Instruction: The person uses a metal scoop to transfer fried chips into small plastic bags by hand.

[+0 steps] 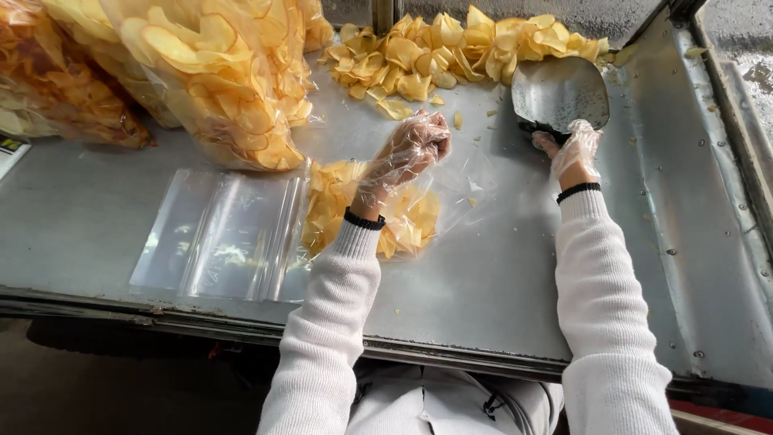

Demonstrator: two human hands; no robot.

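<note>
My left hand [409,151], in a thin clear glove, pinches the open mouth of a clear plastic bag [386,213] that lies on the metal counter [499,274], partly filled with yellow chips. My right hand [573,151], also gloved, grips the dark handle of a metal scoop [560,93]. The scoop's blade rests against a loose pile of yellow chips [451,48] at the back of the counter. Both arms wear white knitted sleeves.
A stack of flat empty clear bags [221,238] lies left of the filled bag. Large bags full of chips [217,72] stand at the back left. A raised metal wall [692,161] bounds the counter on the right; its front edge [241,326] runs below.
</note>
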